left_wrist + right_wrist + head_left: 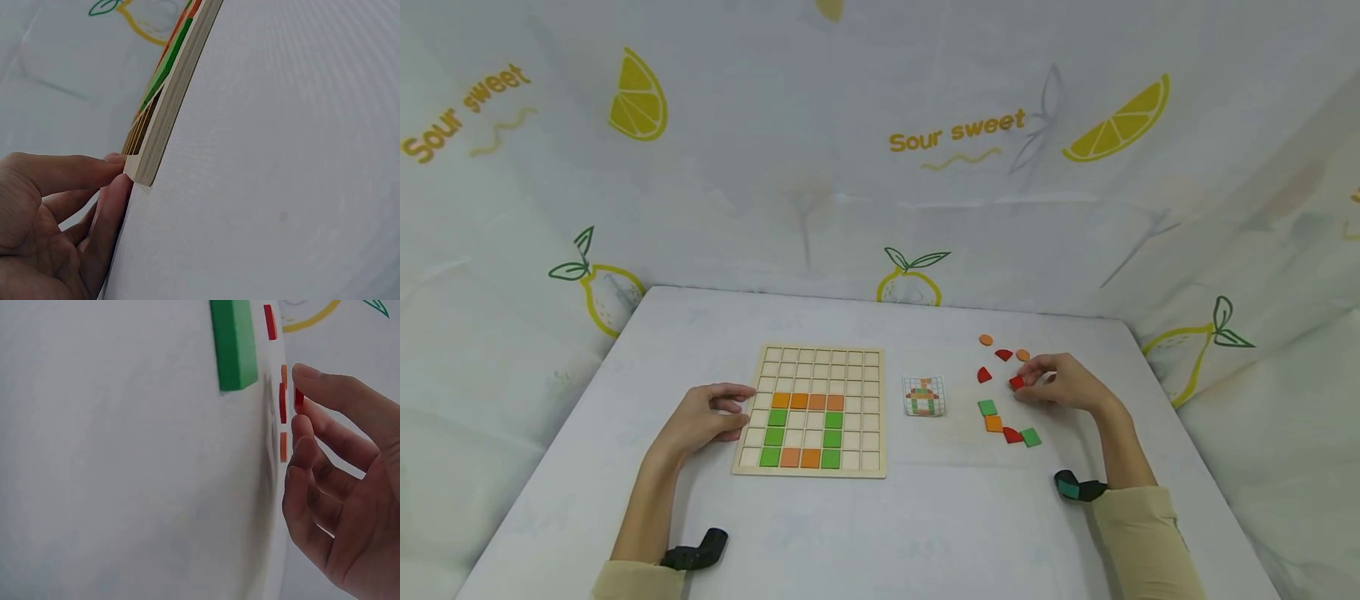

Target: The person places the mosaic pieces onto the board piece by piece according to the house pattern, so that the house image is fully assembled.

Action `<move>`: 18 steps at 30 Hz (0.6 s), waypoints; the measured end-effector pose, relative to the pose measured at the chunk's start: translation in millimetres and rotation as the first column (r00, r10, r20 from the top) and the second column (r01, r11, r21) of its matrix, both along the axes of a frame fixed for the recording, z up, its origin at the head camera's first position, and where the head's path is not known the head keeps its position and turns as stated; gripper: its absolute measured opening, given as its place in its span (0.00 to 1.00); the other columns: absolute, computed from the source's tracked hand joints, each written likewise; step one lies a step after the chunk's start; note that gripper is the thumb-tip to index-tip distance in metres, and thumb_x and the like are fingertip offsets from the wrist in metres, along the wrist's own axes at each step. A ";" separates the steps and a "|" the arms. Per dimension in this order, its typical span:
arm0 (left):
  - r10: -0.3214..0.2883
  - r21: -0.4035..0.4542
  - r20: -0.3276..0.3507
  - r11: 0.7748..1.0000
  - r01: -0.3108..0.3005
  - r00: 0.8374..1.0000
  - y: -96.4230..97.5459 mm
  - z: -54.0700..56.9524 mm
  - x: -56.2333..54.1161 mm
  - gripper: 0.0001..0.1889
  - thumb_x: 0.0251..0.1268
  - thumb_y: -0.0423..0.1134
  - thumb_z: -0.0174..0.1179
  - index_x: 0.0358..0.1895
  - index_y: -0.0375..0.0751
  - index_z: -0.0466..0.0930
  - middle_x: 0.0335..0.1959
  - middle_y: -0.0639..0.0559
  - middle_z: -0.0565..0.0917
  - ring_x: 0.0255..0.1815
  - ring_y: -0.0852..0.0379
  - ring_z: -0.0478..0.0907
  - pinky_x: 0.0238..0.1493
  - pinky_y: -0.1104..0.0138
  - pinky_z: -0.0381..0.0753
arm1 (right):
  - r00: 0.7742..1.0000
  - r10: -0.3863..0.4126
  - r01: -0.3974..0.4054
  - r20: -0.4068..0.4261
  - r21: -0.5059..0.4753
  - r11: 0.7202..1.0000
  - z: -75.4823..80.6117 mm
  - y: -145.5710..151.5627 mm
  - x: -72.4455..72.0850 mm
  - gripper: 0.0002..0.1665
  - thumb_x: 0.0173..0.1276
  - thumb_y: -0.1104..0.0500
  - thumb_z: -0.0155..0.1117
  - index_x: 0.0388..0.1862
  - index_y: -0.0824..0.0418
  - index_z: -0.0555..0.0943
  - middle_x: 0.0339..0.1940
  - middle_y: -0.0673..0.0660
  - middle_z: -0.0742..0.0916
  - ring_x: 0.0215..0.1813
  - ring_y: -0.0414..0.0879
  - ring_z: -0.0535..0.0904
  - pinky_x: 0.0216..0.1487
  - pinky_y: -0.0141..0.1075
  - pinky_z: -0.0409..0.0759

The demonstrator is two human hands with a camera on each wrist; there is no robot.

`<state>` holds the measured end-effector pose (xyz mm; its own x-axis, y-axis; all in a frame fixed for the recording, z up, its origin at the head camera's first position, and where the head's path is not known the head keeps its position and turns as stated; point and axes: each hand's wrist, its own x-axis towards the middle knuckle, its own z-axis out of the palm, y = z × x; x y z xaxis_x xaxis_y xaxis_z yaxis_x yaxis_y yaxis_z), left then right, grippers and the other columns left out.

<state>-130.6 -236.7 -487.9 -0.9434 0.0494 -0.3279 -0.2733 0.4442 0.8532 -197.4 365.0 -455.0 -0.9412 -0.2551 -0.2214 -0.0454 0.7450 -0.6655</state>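
Observation:
In the head view my left hand (703,418) rests against the left edge of a wooden grid board (866,433). Its thumb and fingertips touch that edge, and the left wrist view shows them close at a corner of the rim. Orange and green square tiles form a closed outline on the board's lower part. Over to the right, my right hand (1063,383) pinches a small red tile (1017,382) between thumb and finger. In the right wrist view the fingers partly hide this red tile (299,397).
A small pattern card (925,397) lies right of the board. Around my right hand are loose pieces: orange discs (986,340), red wedges (1003,355), green squares (1031,437) and an orange square (993,423). A lemon-print curtain (805,208) stands behind the white table (880,533).

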 end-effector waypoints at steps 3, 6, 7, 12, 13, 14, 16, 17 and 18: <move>0.000 0.004 -0.004 1.000 0.000 1.000 -0.4 -0.4 0.2 0.26 0.68 0.28 0.70 0.70 0.34 0.81 0.50 0.40 0.83 0.40 0.56 0.84 0.38 0.68 0.92 | 0.999 0.026 -0.027 -0.028 -0.030 0.999 8.7 -5.7 0.7 0.19 0.70 0.57 0.79 0.53 0.67 0.87 0.41 0.60 0.86 0.36 0.45 0.80 0.34 0.33 0.85; -0.005 0.004 -0.012 1.000 0.005 1.000 -1.2 -0.7 0.3 0.26 0.68 0.28 0.70 0.70 0.33 0.81 0.50 0.40 0.83 0.39 0.56 0.84 0.37 0.68 0.92 | 0.998 0.046 -0.048 -0.049 -0.033 0.998 18.2 -15.6 1.3 0.19 0.70 0.57 0.78 0.53 0.67 0.86 0.42 0.61 0.86 0.36 0.47 0.81 0.34 0.34 0.87; -0.005 0.004 -0.013 1.000 0.005 1.000 -1.5 -1.0 0.2 0.26 0.68 0.28 0.70 0.70 0.33 0.81 0.50 0.40 0.83 0.39 0.56 0.84 0.37 0.68 0.92 | 0.997 0.052 -0.053 -0.058 -0.025 0.998 21.5 -19.6 1.7 0.19 0.70 0.57 0.79 0.53 0.66 0.86 0.42 0.61 0.86 0.36 0.47 0.82 0.34 0.34 0.87; 0.003 -0.001 -0.004 1.000 -0.003 1.000 -0.5 -1.4 -0.1 0.26 0.68 0.28 0.70 0.69 0.34 0.81 0.50 0.40 0.83 0.39 0.56 0.84 0.38 0.68 0.92 | 0.994 0.070 -0.070 -0.084 0.006 0.998 35.9 -40.5 3.6 0.20 0.69 0.56 0.79 0.55 0.65 0.87 0.44 0.60 0.88 0.37 0.47 0.81 0.35 0.33 0.86; 0.005 -0.003 -0.002 1.000 -0.005 1.000 -0.3 -1.5 -0.2 0.26 0.68 0.28 0.70 0.69 0.34 0.81 0.50 0.41 0.83 0.39 0.56 0.84 0.38 0.68 0.92 | 0.993 0.076 -0.076 -0.088 0.006 0.997 38.0 -44.3 3.7 0.20 0.69 0.56 0.80 0.55 0.64 0.87 0.44 0.60 0.88 0.37 0.47 0.81 0.34 0.32 0.86; 0.006 -0.003 0.000 1.000 -0.006 1.000 0.1 -1.3 0.0 0.26 0.68 0.28 0.70 0.69 0.34 0.81 0.50 0.41 0.83 0.40 0.56 0.84 0.38 0.68 0.92 | 0.992 0.082 -0.082 -0.091 0.005 0.997 39.9 -48.0 3.7 0.20 0.68 0.56 0.80 0.55 0.64 0.87 0.44 0.60 0.88 0.37 0.47 0.81 0.35 0.32 0.85; 0.003 -0.003 -0.004 1.000 -0.004 1.000 0.0 -0.9 0.0 0.26 0.68 0.28 0.70 0.70 0.34 0.81 0.49 0.41 0.83 0.40 0.56 0.84 0.38 0.68 0.92 | 0.989 0.101 -0.101 -0.104 0.011 0.995 42.9 -55.6 3.5 0.20 0.68 0.56 0.80 0.55 0.64 0.87 0.44 0.59 0.89 0.38 0.48 0.80 0.36 0.32 0.83; 0.006 -0.001 -0.005 1.000 -0.006 1.000 -0.2 -0.4 -0.1 0.26 0.68 0.28 0.70 0.70 0.34 0.81 0.49 0.41 0.83 0.39 0.56 0.84 0.38 0.68 0.92 | 0.987 0.113 -0.112 -0.110 0.012 0.994 43.9 -59.1 2.9 0.20 0.67 0.56 0.81 0.54 0.63 0.87 0.43 0.58 0.89 0.39 0.48 0.80 0.36 0.32 0.83; 0.004 0.000 -0.007 1.000 -0.004 1.000 -0.2 0.0 0.1 0.26 0.68 0.28 0.70 0.70 0.33 0.81 0.49 0.41 0.83 0.40 0.56 0.84 0.38 0.68 0.93 | 0.986 0.122 -0.121 -0.117 0.013 0.993 44.3 -62.9 2.1 0.20 0.67 0.56 0.81 0.53 0.63 0.88 0.43 0.58 0.89 0.39 0.48 0.80 0.37 0.31 0.82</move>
